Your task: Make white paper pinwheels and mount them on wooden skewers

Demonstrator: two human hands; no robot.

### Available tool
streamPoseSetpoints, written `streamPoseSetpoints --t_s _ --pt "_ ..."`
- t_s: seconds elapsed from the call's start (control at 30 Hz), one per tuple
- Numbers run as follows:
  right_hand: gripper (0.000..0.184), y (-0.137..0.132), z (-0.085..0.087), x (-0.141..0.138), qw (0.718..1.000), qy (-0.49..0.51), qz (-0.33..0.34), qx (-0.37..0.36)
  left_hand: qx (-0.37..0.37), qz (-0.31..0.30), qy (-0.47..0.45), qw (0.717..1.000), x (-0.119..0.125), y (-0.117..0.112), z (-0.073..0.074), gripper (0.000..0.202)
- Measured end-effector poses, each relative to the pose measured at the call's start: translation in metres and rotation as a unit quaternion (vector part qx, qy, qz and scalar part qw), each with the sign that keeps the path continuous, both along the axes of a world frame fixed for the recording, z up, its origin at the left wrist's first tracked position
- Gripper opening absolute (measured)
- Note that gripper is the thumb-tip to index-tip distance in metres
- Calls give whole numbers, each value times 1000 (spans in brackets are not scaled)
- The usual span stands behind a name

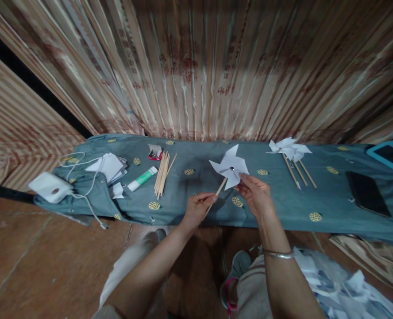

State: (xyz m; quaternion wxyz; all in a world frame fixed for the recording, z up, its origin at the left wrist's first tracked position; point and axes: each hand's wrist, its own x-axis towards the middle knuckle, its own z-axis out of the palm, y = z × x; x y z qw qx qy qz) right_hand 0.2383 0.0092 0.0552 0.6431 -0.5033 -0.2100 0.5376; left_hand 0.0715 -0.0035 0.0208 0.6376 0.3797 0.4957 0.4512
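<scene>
Left hand (198,207) pinches the wooden stick (221,186); right hand (256,194) pinches the paper pinwheel (229,165) by a blade.
Adjusting seems in hand; the next move likely calls for a steady stick.

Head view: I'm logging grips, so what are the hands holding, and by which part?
A white paper pinwheel: the left hand grips its wooden stick below the blades; the right hand appears to pinch their lower-right edge.

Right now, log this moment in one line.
left grip: holds wooden stick | right grip: touches white pinwheel | red box, stick pile, green-white tube: left side | other pinwheels: right side
</scene>
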Motion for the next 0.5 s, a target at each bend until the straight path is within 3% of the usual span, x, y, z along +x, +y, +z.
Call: streamPoseSetpoints --t_s 0.5 --pt "37 0 4 -7 999 -41 32 -15 -6 6 -8 1000 0 2 2 31"
